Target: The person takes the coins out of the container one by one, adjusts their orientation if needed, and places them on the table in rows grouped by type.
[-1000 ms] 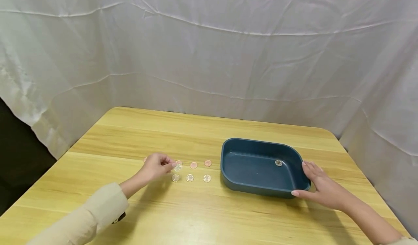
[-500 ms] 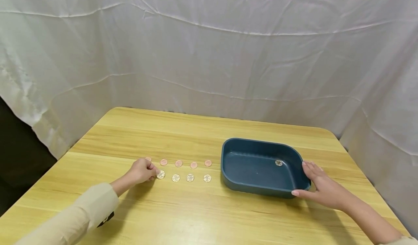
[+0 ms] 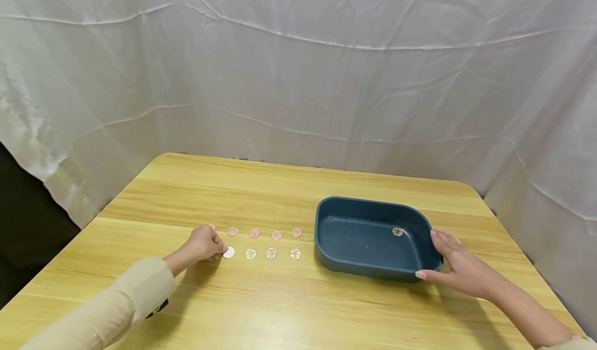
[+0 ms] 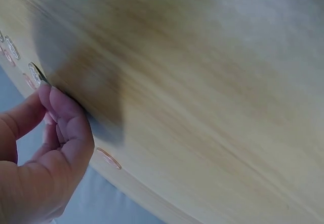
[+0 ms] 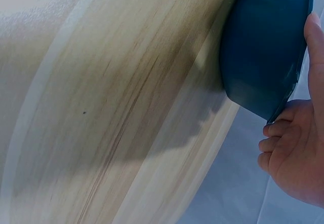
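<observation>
A bright, glaring coin (image 3: 229,252) is pinched between the thumb and fingers of my left hand (image 3: 201,243). In the left wrist view that coin (image 4: 39,74) shows as a thin tilted edge at the fingertips; whether it touches the table is unclear. To its right, pale gold coins (image 3: 271,253) continue the near row. Behind runs a row of copper-coloured coins (image 3: 254,233), the leftmost partly hidden by the left hand. My right hand (image 3: 459,267) holds the right end of a dark blue plastic tub (image 3: 368,273), thumb on the near rim, fingers at the right side.
Inside the tub, towards its right end, lies one patterned coin (image 3: 397,232). Everything stands on a wood-grain table (image 3: 289,308) with rounded far corners. A pale cloth curtain (image 3: 298,80) hangs around the table's far and side edges.
My left hand has moved left from the copper row to the near row's left end, bringing the pinched coin down and tilting it. The right hand and tub stay put.
</observation>
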Action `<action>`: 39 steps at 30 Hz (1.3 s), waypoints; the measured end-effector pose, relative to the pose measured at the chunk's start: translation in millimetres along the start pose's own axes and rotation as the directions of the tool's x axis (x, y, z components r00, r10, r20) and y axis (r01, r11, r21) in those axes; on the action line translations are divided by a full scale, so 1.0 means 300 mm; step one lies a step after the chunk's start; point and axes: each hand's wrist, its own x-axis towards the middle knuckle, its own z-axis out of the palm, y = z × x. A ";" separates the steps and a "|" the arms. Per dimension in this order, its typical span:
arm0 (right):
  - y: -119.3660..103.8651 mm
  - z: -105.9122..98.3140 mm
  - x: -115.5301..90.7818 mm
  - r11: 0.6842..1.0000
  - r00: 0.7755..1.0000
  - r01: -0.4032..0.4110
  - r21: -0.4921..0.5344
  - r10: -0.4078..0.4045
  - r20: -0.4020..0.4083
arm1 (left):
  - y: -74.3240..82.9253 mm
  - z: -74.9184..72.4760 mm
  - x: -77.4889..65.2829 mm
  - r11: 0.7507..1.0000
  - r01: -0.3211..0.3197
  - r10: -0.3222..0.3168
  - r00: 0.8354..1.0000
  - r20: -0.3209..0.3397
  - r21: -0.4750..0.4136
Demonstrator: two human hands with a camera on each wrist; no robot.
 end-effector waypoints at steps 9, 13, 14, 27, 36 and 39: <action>0.003 0.005 -0.004 1.000 1.000 -0.001 0.013 0.001 -0.002 | 0.009 -0.008 -0.011 0.997 -0.040 0.042 0.999 -0.030 0.067; 0.002 0.005 -0.004 1.000 1.000 -0.002 0.012 0.002 -0.003 | 0.011 -0.015 -0.012 0.994 -0.070 0.075 0.995 -0.062 0.084; 0.002 0.005 -0.004 1.000 1.000 -0.002 0.010 0.002 -0.003 | 0.013 -0.017 -0.012 0.993 -0.080 0.086 0.993 -0.075 0.084; 0.003 0.003 -0.002 1.000 1.000 -0.006 0.005 0.006 -0.001 | 0.102 -0.020 -0.010 0.952 -0.302 0.305 0.921 -0.242 0.049; 0.003 0.004 -0.002 1.000 1.000 -0.001 0.012 0.001 -0.004 | 0.188 0.027 -0.021 0.923 -0.386 0.374 0.888 -0.267 0.011; 0.002 0.003 -0.002 1.000 1.000 -0.003 0.016 0.003 -0.002 | 0.220 0.055 -0.021 0.916 -0.400 0.380 0.889 -0.254 -0.030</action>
